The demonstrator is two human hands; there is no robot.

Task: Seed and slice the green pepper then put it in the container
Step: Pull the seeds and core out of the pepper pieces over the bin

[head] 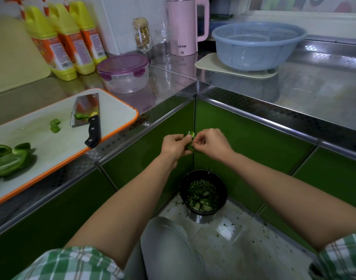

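My left hand (174, 143) and my right hand (210, 143) together hold a small green pepper piece (190, 140) above a black waste bin (203, 196) on the floor; the right fingers pinch at it. More pepper pieces (10, 158) lie at the left end of the white, orange-rimmed cutting board (120, 112), with small scraps (55, 126) mid-board. A cleaver (86, 112) with a black handle lies on the board, a pepper scrap on its blade. The clear container with a purple lid (123, 74) stands closed behind the board.
Yellow bottles (60, 41), glass jars (142, 35) and a pink kettle (183, 25) line the back wall. A blue colander (257, 43) sits on a mat on the right counter. The bin holds green scraps; bits litter the floor. My knee (169, 245) is below.
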